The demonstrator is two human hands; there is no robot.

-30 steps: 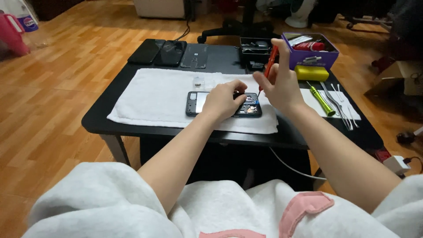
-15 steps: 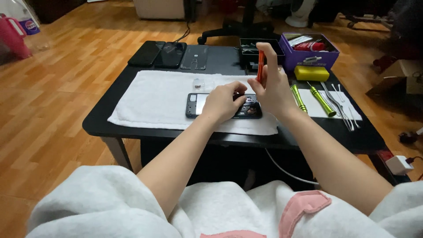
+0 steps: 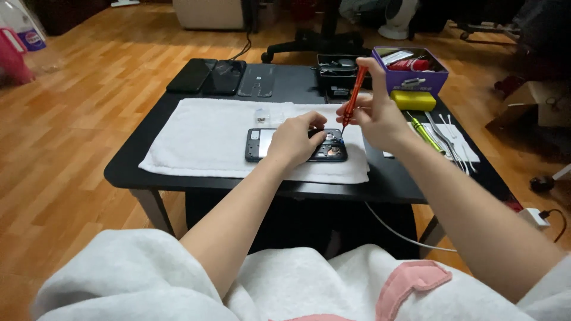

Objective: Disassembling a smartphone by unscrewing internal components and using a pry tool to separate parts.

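An opened dark phone point(image 3: 264, 144), its back cover off, lies on a white towel point(image 3: 208, 137) on a black table point(image 3: 128, 169). My left hand point(image 3: 295, 139) rests on the phone's middle and holds it down. My right hand point(image 3: 376, 116) grips a red screwdriver point(image 3: 353, 98) nearly upright, with its tip touching the phone's right end. Part of the phone is hidden under my left hand.
Three dark phones or covers point(image 3: 223, 76) lie at the table's far left. A black tray point(image 3: 338, 65), a purple box of parts point(image 3: 410, 68) and a yellow block point(image 3: 413, 100) stand at the far right. Green screwdrivers and metal tools point(image 3: 437, 134) lie on a white cloth at right.
My right hand has brought the red screwdriver down and leftward from above the table until its tip meets the phone. My left hand has stayed on the phone.
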